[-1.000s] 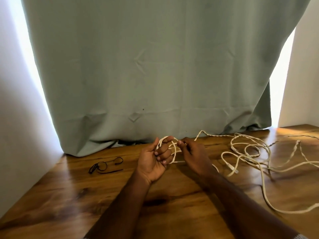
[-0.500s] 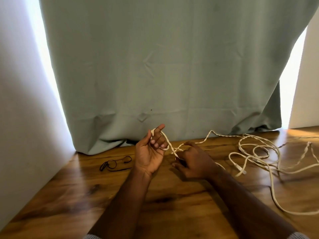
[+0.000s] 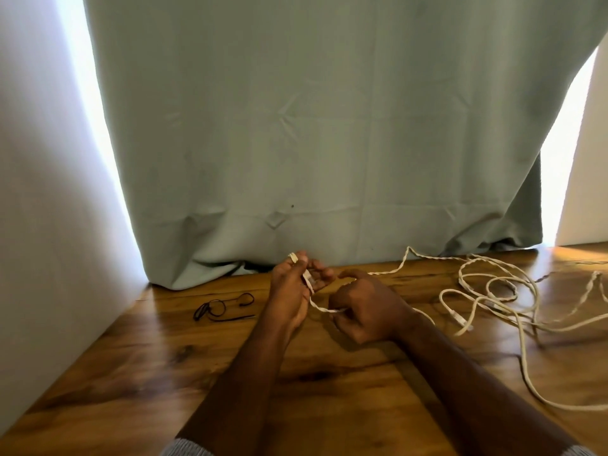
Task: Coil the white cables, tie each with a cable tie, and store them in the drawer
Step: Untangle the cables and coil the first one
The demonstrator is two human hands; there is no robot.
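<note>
The cable (image 3: 388, 272) held between the two hands is off-white with a twisted, braided look along its length, and the loose tangle of cables (image 3: 500, 291) to the right shares the same creamy white. The cable ties (image 3: 221, 307) lying to the left are black. The table (image 3: 148, 373) is warm honey-brown wood with darker streaks and knots in its grain. The curtain (image 3: 329, 126) behind is a plain pale sage green, and the walls (image 3: 39, 192) beside it are white. A grey sleeve cuff (image 3: 184, 449) shows at the bottom edge.
</note>
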